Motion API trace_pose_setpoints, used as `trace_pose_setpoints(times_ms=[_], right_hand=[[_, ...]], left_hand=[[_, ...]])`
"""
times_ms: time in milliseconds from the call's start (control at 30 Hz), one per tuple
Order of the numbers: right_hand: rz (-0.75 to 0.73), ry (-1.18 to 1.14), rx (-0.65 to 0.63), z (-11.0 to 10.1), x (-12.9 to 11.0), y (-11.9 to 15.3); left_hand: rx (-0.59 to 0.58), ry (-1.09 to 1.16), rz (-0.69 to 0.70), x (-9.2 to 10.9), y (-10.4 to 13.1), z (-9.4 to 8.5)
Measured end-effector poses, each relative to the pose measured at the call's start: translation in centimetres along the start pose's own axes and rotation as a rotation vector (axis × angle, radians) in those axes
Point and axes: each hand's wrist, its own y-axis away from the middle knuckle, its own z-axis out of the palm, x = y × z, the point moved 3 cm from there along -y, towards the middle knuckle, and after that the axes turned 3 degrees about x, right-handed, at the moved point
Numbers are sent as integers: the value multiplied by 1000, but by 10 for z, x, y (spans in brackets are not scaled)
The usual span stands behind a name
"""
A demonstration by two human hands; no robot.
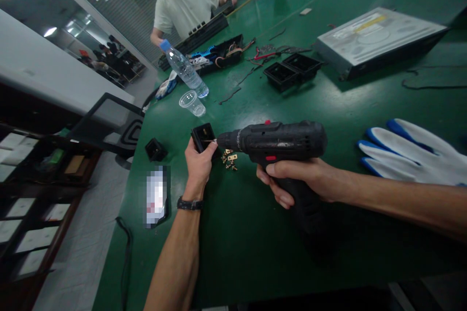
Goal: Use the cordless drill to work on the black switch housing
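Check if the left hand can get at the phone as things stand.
Probably yes, but not freely: the phone lies just left of that arm, with nothing visible between. The left hand holds a black box at the drill, so it would likely need to let go first.

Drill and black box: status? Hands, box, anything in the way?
Right hand gripping drill. Left hand holding black box, bit at its open side, contact unclear. Loose brass parts close by, possibly in the way.
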Motion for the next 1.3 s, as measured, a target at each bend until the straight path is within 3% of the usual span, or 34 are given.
trace_pose_setpoints(times_ms=[1300], right_hand=[[13,-14,0,0,1,0]], left_hand=[[6,15,-23,0,0,0]])
